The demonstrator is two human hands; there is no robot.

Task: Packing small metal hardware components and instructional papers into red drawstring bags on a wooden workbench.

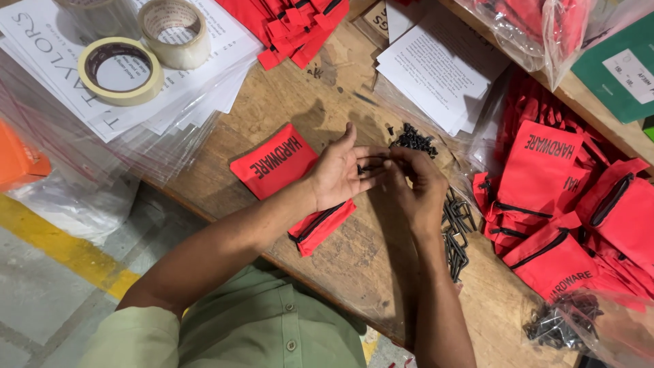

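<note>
My left hand (338, 174) lies palm-up over a red zip pouch (276, 162) on the wooden bench (354, 252), with small black screws resting in its fingers. My right hand (417, 182) meets it from the right, fingertips pinched on a black screw at the left palm. A small heap of black screws (414, 140) lies just beyond the fingers. Black metal brackets (456, 232) lie beside my right wrist.
Several red pouches (565, 204) are piled at the right. Two tape rolls (121, 68) sit on clear bags with white sheets at the far left. Printed papers (436, 71) lie at the back, red fabric strips (296, 27) beside them. A clear bag of black hardware (565, 324) is near right.
</note>
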